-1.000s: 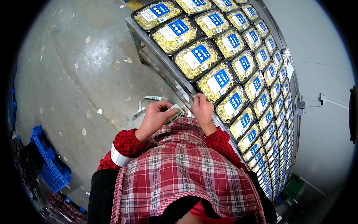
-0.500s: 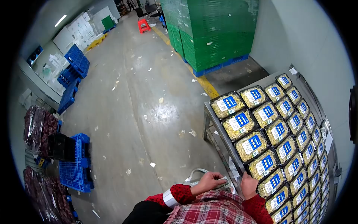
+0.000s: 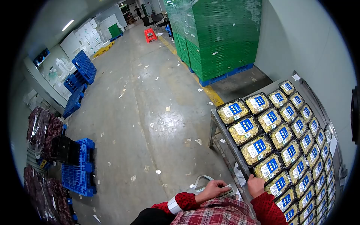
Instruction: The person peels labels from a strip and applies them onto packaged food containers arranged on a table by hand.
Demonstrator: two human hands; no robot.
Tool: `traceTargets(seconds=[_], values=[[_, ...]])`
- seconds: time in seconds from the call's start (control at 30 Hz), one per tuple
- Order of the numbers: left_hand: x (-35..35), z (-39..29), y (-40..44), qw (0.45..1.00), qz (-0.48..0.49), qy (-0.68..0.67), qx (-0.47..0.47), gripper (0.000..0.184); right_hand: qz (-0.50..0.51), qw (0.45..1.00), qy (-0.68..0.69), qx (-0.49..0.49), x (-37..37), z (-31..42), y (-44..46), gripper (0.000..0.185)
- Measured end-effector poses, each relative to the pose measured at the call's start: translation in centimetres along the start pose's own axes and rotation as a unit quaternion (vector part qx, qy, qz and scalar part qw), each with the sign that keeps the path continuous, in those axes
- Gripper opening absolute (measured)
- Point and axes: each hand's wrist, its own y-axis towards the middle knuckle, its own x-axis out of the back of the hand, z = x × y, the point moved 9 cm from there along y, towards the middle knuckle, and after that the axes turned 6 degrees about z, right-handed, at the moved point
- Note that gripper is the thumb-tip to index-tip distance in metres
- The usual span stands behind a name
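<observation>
My left hand (image 3: 213, 190) is closed on a strip of labels (image 3: 226, 191), pale with greenish printing, in front of my plaid apron. A white looped band (image 3: 200, 181) curves out behind that hand; I cannot tell whether it joins the strip. My right hand (image 3: 256, 186) is at the table's near-left edge with its fingers curled, beside a packed tray (image 3: 278, 186). What its fingers hold, if anything, is hidden. Rows of black trays of pale, shredded-looking food under clear film, such as this corner tray (image 3: 233, 111), carry blue-and-white labels.
The metal table (image 3: 233, 148) runs along my right side by the wall. Beyond it stand stacked green crates (image 3: 228, 41) on a blue pallet. To the left are blue pallets (image 3: 78, 168), a black crate (image 3: 66, 149) and wrapped dark-red produce (image 3: 43, 129). Paper scraps litter the floor.
The view has tilted slightly, so the scene sits lower and further right. My right hand stays at the table edge, and my left hand still grips the strip.
</observation>
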Motion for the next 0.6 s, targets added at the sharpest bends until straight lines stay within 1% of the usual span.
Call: traceTargets(seconds=[0.07, 0.1, 0.13, 0.2, 0.23, 0.3, 0.33, 0.37, 0.4, 0.43, 0.47, 0.5, 0.53, 0.57, 0.6], values=[[-0.3, 0.2, -0.1, 1.000, 0.001, -0.002, -0.002, 0.018, 0.097, 0.994, -0.042, 0.013, -0.5, 0.6, 0.3, 0.027], [-0.5, 0.2, -0.3, 1.000, 0.002, -0.007, 0.003, 0.018, 0.104, 0.994, -0.032, 0.016, -1.4, 0.5, 0.4, 0.030], [-0.5, 0.2, -0.6, 1.000, 0.001, -0.012, 0.008, 0.018, 0.102, 0.994, -0.032, 0.016, -1.6, 0.4, 0.1, 0.030], [-0.6, 0.2, -1.0, 1.000, 0.001, -0.004, 0.012, 0.018, 0.034, 0.998, -0.025, 0.052, -0.9, 1.0, -0.4, 0.013], [-0.6, 0.3, -1.2, 1.000, 0.001, 0.000, 0.018, 0.017, 0.034, 0.998, -0.025, 0.053, -1.1, 1.5, -1.0, 0.013], [-0.1, 1.3, -1.0, 1.000, -0.007, -0.005, 0.009, 0.018, 0.046, 0.990, 0.024, 0.130, -1.9, 4.4, -3.1, 0.019], [-0.6, 2.2, -1.4, 1.000, -0.004, -0.010, 0.008, 0.018, 0.101, 0.981, 0.086, 0.141, -3.9, 5.7, -4.2, 0.023], [-0.2, 0.6, -2.2, 0.999, -0.033, -0.023, -0.028, 0.025, 0.119, 0.979, 0.132, 0.100, -5.1, 6.5, -5.0, 0.024], [0.7, 1.4, -2.7, 0.994, -0.094, 0.021, -0.047, 0.025, 0.127, 0.974, 0.181, 0.056, -6.4, 6.9, -5.8, 0.028], [1.0, 2.3, -3.2, 0.996, -0.081, 0.012, 0.035, 0.023, 0.118, 0.980, 0.158, 0.023, -7.1, 6.9, -6.2, 0.032], [1.2, 0.7, -4.0, 0.997, -0.065, 0.013, 0.031, 0.020, 0.101, 0.983, 0.155, -0.021, -4.7, 6.3, -5.6, 0.033], [0.7, 0.4, -4.9, 0.995, -0.077, -0.034, 0.047, 0.018, -0.073, 0.981, 0.178, -0.037, -1.7, 4.8, -6.0, 0.030], [0.5, -0.4, -5.1, 0.996, -0.066, -0.057, 0.018, 0.015, -0.100, 0.975, 0.189, -0.067, -1.1, 2.7, -5.6, 0.027], [0.4, 0.1, -5.9, 0.995, -0.071, -0.061, 0.023, 0.013, -0.122, 0.976, 0.154, -0.096, 0.9, 0.8, -5.1, 0.017], [0.3, 0.1, -6.0, 0.994, -0.085, -0.062, 0.012, 0.012, -0.125, 0.971, 0.172, -0.109, 2.1, -1.1, -5.1, 0.016]])
